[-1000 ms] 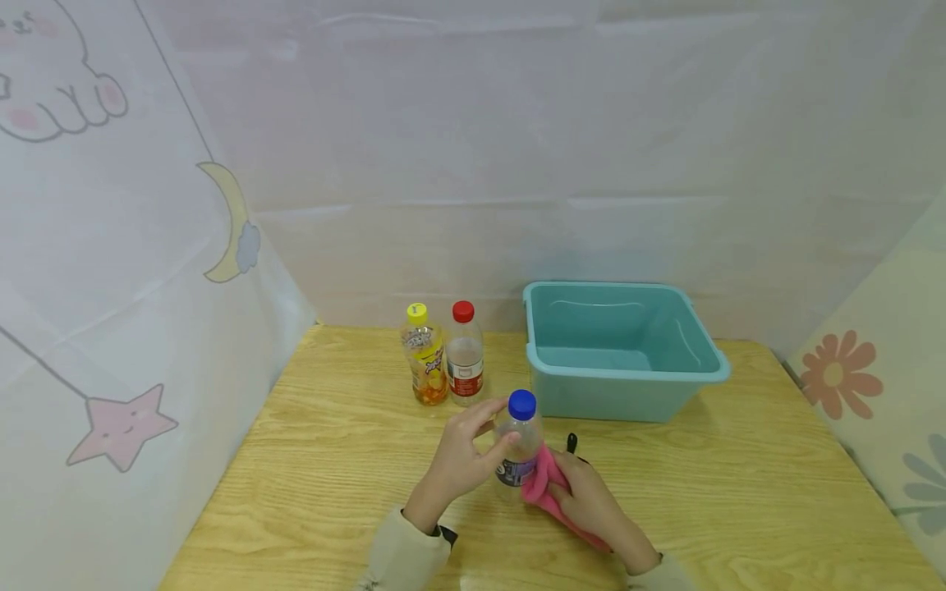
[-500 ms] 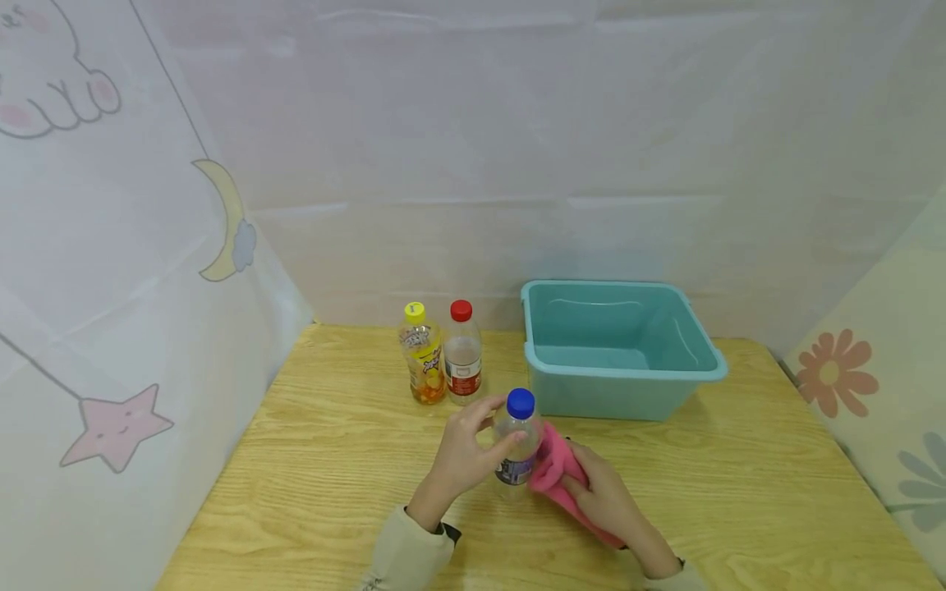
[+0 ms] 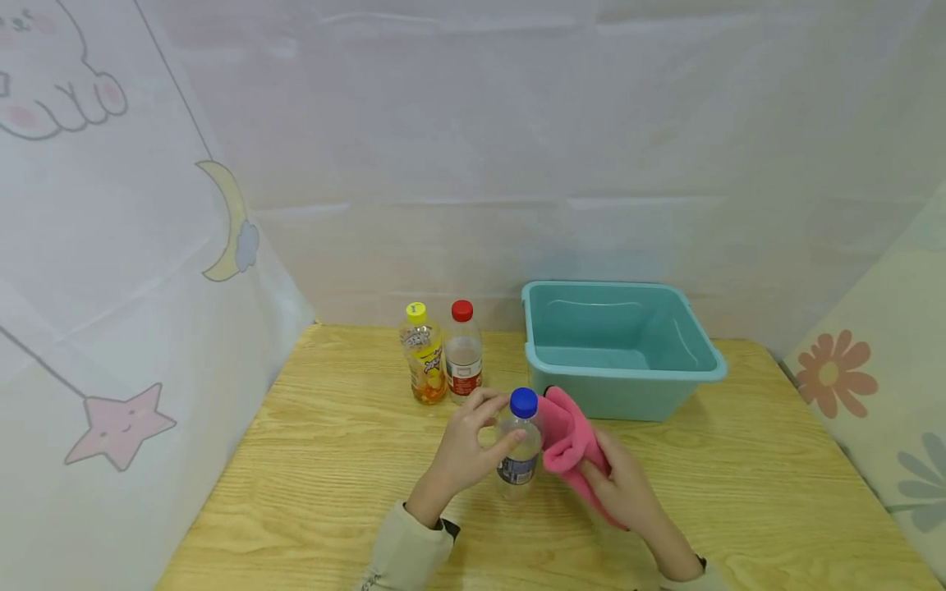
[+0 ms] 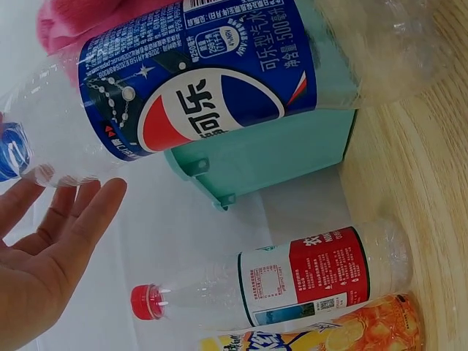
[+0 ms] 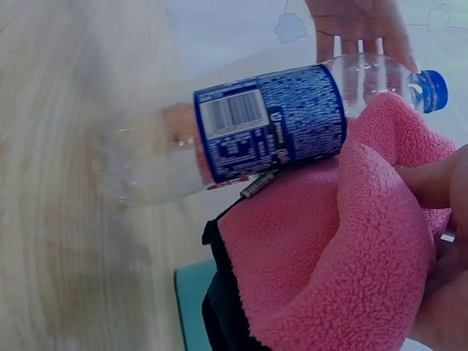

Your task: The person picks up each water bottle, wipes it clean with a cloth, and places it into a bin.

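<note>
A clear plastic cola bottle with a blue cap and blue label stands upright on the table in the head view. My left hand holds it near the shoulder between thumb and fingers. In my right hand is a pink fleecy cloth, folded over and dark along its edge. The cloth lies against the bottle's right side, at label and shoulder height. The right wrist view shows its pile beside the barcode side of the label.
A bottle with a yellow cap and one with a red cap stand side by side farther back on the wooden table. Behind and right of the hands is a teal plastic tub. A printed curtain hangs behind.
My right hand and the cloth have shifted away to the right and up along the bottle. A different side of the label now faces the head camera. My left hand stays about where it was.
</note>
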### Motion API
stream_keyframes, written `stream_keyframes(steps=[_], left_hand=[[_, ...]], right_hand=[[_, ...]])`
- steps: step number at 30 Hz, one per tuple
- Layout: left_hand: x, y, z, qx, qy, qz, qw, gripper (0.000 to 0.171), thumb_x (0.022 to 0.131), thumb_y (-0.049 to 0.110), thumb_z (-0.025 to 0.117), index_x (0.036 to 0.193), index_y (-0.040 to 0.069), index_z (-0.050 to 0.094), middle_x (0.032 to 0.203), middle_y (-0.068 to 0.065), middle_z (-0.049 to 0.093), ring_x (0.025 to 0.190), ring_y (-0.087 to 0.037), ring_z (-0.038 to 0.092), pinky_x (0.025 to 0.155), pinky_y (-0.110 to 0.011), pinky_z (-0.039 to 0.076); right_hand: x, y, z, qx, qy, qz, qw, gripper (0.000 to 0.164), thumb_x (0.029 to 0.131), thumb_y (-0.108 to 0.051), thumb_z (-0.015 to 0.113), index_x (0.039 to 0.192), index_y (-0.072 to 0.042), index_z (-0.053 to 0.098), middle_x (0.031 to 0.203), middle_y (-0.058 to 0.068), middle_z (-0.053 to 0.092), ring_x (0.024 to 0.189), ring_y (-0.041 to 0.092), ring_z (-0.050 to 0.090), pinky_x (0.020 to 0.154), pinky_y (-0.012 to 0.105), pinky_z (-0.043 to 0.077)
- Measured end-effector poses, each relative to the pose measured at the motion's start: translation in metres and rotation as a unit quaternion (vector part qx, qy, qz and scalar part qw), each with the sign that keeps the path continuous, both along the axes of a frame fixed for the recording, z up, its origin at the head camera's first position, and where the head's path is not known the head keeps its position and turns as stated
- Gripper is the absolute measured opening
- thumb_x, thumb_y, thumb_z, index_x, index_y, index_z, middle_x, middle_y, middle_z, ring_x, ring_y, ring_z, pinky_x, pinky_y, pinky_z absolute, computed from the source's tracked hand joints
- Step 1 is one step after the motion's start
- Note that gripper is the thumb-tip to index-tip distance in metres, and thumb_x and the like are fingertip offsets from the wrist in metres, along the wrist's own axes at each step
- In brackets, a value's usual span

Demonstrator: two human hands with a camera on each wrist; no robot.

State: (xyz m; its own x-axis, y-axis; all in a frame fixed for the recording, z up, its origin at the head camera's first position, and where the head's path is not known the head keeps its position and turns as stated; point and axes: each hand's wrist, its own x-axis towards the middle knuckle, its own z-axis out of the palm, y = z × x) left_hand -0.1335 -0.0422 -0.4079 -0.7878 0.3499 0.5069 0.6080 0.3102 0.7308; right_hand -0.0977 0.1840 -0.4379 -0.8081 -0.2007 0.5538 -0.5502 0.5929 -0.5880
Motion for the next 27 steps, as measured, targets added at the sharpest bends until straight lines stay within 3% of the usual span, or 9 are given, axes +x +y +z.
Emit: stream_keyframes(steps=[6, 15, 27], left_hand=[[0.001, 0.000, 0.001, -0.003, -0.007, -0.009, 0.9999, 0.039, 0.084, 0.019, 0.065, 0.119, 0.002, 0.057, 0.111, -0.007, 0.053, 0.100, -0.025, 0.054, 0.080, -0.029, 0.051], [0.001, 0.000, 0.001, 0.003, -0.016, -0.020, 0.9997, 0.038, 0.085, 0.017, 0.065, 0.120, 0.005, 0.054, 0.113, -0.006, 0.055, 0.102, -0.025, 0.053, 0.080, -0.031, 0.052], [0.001, 0.002, -0.001, 0.022, -0.017, -0.027, 0.9992, 0.035, 0.085, 0.014, 0.065, 0.117, 0.004, 0.056, 0.112, -0.008, 0.057, 0.100, -0.028, 0.054, 0.078, -0.036, 0.053]], right_hand=[[-0.003, 0.001, 0.007, -0.023, 0.033, 0.006, 0.999, 0.056, 0.070, 0.017, 0.066, 0.122, 0.003, 0.052, 0.109, 0.013, 0.060, 0.096, 0.009, 0.053, 0.081, 0.006, 0.037], [-0.005, -0.002, 0.019, -0.054, 0.069, 0.025, 0.996, 0.055, 0.068, 0.022, 0.064, 0.119, 0.005, 0.053, 0.105, 0.015, 0.060, 0.094, 0.003, 0.051, 0.078, 0.007, 0.039], [-0.008, -0.008, 0.023, -0.078, 0.060, 0.023, 0.995, 0.052, 0.068, 0.020, 0.063, 0.117, 0.005, 0.054, 0.098, 0.014, 0.062, 0.083, 0.005, 0.053, 0.069, 0.011, 0.043]])
